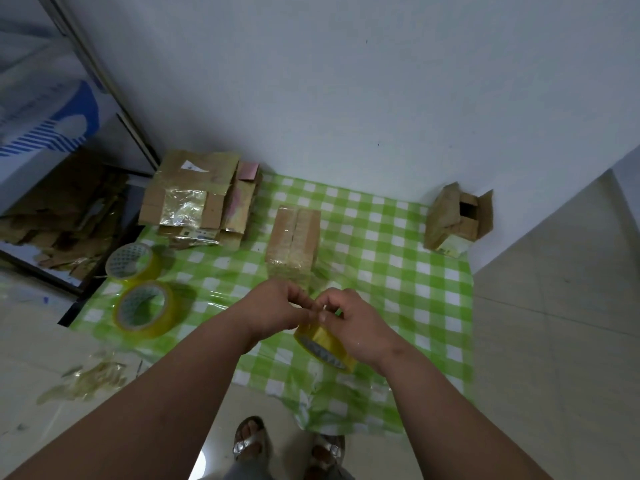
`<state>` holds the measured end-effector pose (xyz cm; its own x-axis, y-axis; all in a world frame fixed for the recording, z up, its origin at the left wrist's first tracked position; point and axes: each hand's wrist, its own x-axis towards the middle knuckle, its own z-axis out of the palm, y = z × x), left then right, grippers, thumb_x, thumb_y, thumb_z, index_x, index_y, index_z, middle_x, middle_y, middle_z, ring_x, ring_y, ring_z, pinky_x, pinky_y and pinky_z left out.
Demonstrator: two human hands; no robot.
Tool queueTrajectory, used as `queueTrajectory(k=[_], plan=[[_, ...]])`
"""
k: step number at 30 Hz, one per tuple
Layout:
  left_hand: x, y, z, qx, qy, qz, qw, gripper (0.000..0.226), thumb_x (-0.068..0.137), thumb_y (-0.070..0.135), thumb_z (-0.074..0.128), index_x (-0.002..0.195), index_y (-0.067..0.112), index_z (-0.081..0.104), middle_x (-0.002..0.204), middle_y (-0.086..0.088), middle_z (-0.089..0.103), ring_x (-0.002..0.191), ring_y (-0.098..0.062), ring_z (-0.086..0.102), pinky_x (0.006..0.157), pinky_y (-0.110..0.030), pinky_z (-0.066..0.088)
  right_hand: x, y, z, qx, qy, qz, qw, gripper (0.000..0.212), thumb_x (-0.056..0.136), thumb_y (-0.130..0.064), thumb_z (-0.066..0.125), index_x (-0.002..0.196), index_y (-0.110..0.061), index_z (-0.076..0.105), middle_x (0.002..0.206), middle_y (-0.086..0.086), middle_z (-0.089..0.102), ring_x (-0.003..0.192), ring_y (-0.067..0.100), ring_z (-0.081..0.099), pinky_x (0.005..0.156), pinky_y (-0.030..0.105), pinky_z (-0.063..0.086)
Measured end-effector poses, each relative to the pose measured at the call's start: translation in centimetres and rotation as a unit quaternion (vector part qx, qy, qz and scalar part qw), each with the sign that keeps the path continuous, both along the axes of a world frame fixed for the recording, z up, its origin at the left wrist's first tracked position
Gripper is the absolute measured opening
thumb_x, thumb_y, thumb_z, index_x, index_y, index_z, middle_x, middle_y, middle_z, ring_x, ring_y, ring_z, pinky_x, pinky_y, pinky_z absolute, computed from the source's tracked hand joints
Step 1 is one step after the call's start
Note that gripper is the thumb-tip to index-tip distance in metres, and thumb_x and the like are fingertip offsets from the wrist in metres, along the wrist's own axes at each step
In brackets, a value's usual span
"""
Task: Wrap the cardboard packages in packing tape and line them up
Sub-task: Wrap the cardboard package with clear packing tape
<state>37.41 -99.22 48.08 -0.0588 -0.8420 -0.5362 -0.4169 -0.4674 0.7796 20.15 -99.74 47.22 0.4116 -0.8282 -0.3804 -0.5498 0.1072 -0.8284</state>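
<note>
Hands are meeting just in front of the taped package, which is lying near the middle of the green checked cloth on the floor. I am counting three rolls of yellowish packing tape. One, the held roll, is sitting in the right hand, whose grip is curling around its rim, on the near side of that package. The left hand is pinching with its fingertips right at the top of the held roll, touching the right hand's fingers; whether it is gripping the tape's end or only picking at it, I cannot tell. The other two rolls are lying flat well to the left of the package: the far roll at the cloth's edge and the near roll just beside it, closer to the person.

Cardboard is showing in three more places. One stack of flattened boxes is resting to the left of and behind the package, with glossy tape on its top sheet. One open box is standing well to the right of the package, against the white wall. One heap of scrap cardboard is lying further left, off the cloth. Crumpled tape scraps are littering the floor tiles left of the person's forearm, and two sandalled feet are showing at the bottom.
</note>
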Motion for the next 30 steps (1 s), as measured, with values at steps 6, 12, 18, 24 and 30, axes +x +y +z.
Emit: queueTrajectory(k=[6,12,18,24,30], plan=[[-0.4,0.0,-0.2,0.015,-0.016,0.015,1.0,0.014,0.08,0.008,0.078,0.078,-0.002,0.068,0.09,-0.022,0.071,0.074,-0.019,0.066,0.078,-0.038,0.061,-0.5,0.1,0.0,-0.022,0.019,0.019,0.999,0.009,0.099,-0.019,0.055,0.095,-0.022,0.062,0.096,-0.012,0.053,0.084,0.001,0.052,0.07,0.013,0.042],[-0.2,0.4,-0.2,0.019,0.028,0.064,0.997,0.014,0.084,0.002,0.072,0.076,0.006,0.06,0.081,-0.01,0.065,0.069,-0.014,0.067,0.066,-0.027,0.059,-1.2,-0.4,-0.3,0.03,-0.011,-0.015,0.999,0.023,0.088,-0.027,0.07,0.105,-0.027,0.054,0.105,-0.005,0.059,0.092,0.013,0.059,0.077,0.027,0.05],[1.4,0.8,0.0,0.024,0.074,0.127,0.989,0.019,0.087,0.002,0.067,0.076,0.01,0.054,0.077,-0.009,0.065,0.077,-0.018,0.065,0.074,-0.035,0.059,-2.7,-1.5,0.2,0.126,-0.084,-0.02,0.988,0.04,0.064,-0.028,0.074,0.1,-0.014,0.064,0.1,0.018,0.067,0.093,0.024,0.062,0.09,0.04,0.047],[2.1,0.7,0.4,-0.019,0.037,0.144,0.989,0.02,0.092,0.004,0.062,0.075,0.01,0.053,0.078,-0.007,0.063,0.084,-0.018,0.068,0.074,-0.037,0.061,-2.7,-2.2,-0.5,0.107,-0.086,0.042,0.99,0.015,0.083,-0.02,0.076,0.089,-0.011,0.066,0.087,0.009,0.064,0.084,0.021,0.061,0.088,0.043,0.049],[2.6,0.9,0.3,-0.032,0.054,0.225,0.972,0.017,0.096,0.008,0.058,0.08,0.007,0.053,0.079,-0.013,0.064,0.08,-0.022,0.071,0.073,-0.042,0.061,-1.8,-3.9,0.0,0.037,-0.028,0.047,0.998,0.032,0.081,-0.043,0.077,0.068,-0.022,0.055,0.052,-0.018,0.047,0.051,-0.003,0.045,0.049,0.013,0.034]])
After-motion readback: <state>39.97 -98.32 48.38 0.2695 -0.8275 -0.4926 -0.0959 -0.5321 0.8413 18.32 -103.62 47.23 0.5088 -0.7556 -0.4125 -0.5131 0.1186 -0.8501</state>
